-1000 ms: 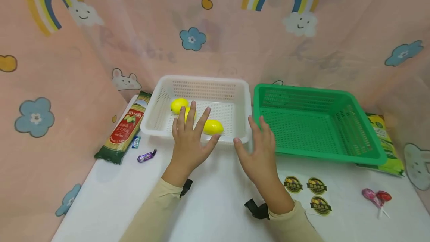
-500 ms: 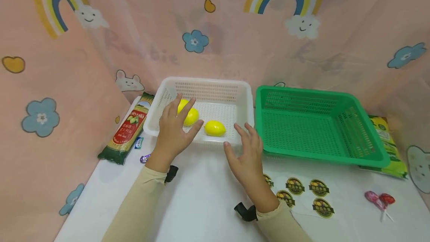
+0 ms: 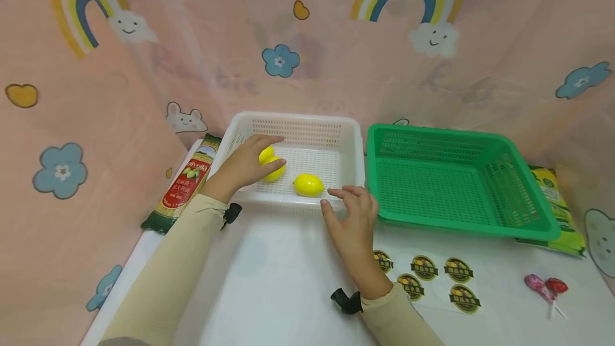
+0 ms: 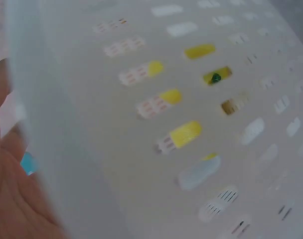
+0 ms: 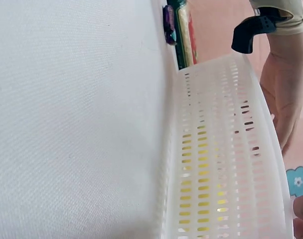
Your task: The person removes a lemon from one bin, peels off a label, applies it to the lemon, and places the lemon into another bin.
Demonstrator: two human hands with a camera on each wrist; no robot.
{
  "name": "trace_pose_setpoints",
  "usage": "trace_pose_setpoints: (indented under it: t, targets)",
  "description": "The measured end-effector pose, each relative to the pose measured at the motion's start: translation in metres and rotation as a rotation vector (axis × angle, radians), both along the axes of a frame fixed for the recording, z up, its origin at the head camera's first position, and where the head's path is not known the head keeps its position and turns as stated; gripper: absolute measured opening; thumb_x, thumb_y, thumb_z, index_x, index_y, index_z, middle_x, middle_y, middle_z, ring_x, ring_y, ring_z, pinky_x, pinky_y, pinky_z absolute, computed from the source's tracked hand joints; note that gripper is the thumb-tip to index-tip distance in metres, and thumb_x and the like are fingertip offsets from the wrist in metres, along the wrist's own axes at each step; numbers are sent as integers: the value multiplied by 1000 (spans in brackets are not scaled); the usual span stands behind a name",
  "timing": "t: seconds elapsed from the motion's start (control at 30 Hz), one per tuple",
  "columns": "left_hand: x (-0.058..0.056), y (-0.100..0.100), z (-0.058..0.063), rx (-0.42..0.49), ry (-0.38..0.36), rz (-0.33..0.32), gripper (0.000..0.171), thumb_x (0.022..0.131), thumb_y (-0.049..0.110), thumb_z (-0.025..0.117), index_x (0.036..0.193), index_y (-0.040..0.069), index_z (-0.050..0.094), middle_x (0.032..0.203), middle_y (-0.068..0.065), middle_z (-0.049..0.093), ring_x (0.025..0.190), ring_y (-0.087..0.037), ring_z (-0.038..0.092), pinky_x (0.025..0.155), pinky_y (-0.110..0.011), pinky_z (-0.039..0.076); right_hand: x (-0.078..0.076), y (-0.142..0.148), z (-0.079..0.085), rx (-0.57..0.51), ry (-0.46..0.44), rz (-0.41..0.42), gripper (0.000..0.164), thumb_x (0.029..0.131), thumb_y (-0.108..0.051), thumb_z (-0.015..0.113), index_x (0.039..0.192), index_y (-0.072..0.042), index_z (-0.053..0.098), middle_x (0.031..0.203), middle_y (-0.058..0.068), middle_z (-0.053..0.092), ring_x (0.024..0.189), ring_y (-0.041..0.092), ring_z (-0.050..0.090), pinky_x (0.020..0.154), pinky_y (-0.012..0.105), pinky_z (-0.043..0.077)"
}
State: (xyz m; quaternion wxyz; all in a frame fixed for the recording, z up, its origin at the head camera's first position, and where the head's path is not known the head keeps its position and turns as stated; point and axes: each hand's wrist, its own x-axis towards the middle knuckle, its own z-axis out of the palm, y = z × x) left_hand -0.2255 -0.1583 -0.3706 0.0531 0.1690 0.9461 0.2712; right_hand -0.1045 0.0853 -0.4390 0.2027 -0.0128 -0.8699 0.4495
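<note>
A white perforated basket (image 3: 283,197) holds three yellow lemons. One lemon (image 3: 308,185) lies apart near the front wall; the other two, a nearer lemon (image 3: 277,170) and a farther lemon (image 3: 266,154), sit together at the left, partly hidden. My left hand (image 3: 240,167) reaches over the basket's left side, fingers extended above those two and grasping nothing. At the front right rim my right hand (image 3: 354,223) hovers with loosely bent fingers, holding nothing. The left wrist view shows yellow through the slots of the basket wall (image 4: 91,149), beside part of my left hand (image 4: 22,189).
Right of the white basket stands a green basket (image 3: 432,186). A pasta packet (image 3: 184,186) lies left, a yellow-green packet (image 3: 557,212) far right. Round stickers (image 3: 424,267) and lollipops (image 3: 546,287) lie at front right. A purple-wrapped candy (image 5: 169,25) shows in the right wrist view.
My left hand has moved left and turned, its fingers now pointing right over the two left lemons. My right hand has shifted slightly left and lower, fingers bending more. The lemons stay put.
</note>
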Motion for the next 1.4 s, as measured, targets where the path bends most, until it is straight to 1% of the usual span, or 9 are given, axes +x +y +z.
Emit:
trace_pose_setpoints:
  t: [0.13, 0.27, 0.37, 0.6, 0.73, 0.93, 1.1, 1.3, 1.4]
  targets:
    - [-13, -1, -5, -72, -87, -23, 65, 100, 41, 73, 158, 20, 52, 162, -14, 43, 148, -37, 40, 120, -58, 34, 1, -1, -1, 23, 4, -6, 19, 92, -19, 84, 109, -10, 81, 128, 13, 57, 136, 40, 35, 108, 58, 33]
    - [-20, -4, -12, -106, -150, -25, 62, 99, 38, 75, 154, 17, 56, 160, -16, 46, 147, -37, 41, 120, -58, 33, 1, -2, -2, 36, 15, -8, 15, 91, -20, 86, 101, -11, 81, 123, 13, 57, 134, 41, 36, 108, 59, 34]
    - [-23, -5, -21, -108, -175, -24, 59, 99, 36, 75, 152, 16, 59, 158, -16, 48, 145, -37, 43, 120, -57, 34, 1, -2, 0, 51, 6, -7, 14, 91, -22, 87, 99, -11, 82, 120, 11, 58, 135, 41, 36, 110, 58, 34]
    - [-27, -6, -39, -82, -202, 8, 51, 97, 27, 79, 146, 18, 66, 140, -15, 55, 122, -33, 52, 114, -49, 42, 2, -3, 7, 112, -40, -1, 15, 92, -25, 86, 100, -13, 82, 116, 9, 60, 135, 41, 37, 110, 59, 35]
    - [-29, -4, -42, -28, -223, 17, 51, 96, 27, 81, 144, 19, 67, 144, -15, 56, 128, -34, 50, 115, -52, 40, 3, -2, 10, 124, -51, 1, 16, 92, -25, 86, 101, -12, 83, 113, 9, 60, 139, 43, 36, 112, 60, 36]
    - [-34, 0, -44, 7, -279, -42, 53, 98, 22, 78, 149, 17, 62, 156, -15, 52, 146, -35, 42, 122, -56, 31, 3, 1, 13, 129, -54, -5, 16, 91, -24, 87, 100, -11, 83, 111, 10, 61, 140, 44, 35, 112, 60, 35]
    - [-34, 1, -45, 2, -301, -49, 55, 99, 22, 77, 151, 18, 60, 157, -15, 52, 146, -35, 43, 122, -56, 31, 1, 3, 13, 130, -76, -5, 17, 91, -26, 87, 100, -12, 83, 112, 9, 61, 141, 43, 34, 113, 59, 35]
    - [-33, 3, -46, 1, -287, -47, 53, 98, 22, 77, 149, 18, 62, 157, -15, 50, 151, -38, 34, 124, -58, 26, 1, 4, 13, 148, -115, -3, 18, 91, -28, 87, 100, -13, 83, 112, 8, 61, 140, 41, 34, 113, 59, 35]
    - [-32, 2, -46, 2, -246, -51, 53, 98, 22, 77, 149, 17, 62, 154, -15, 52, 148, -38, 36, 123, -57, 29, 2, 2, 16, 164, -119, 4, 18, 92, -29, 87, 100, -14, 83, 111, 8, 61, 139, 41, 35, 112, 59, 36]
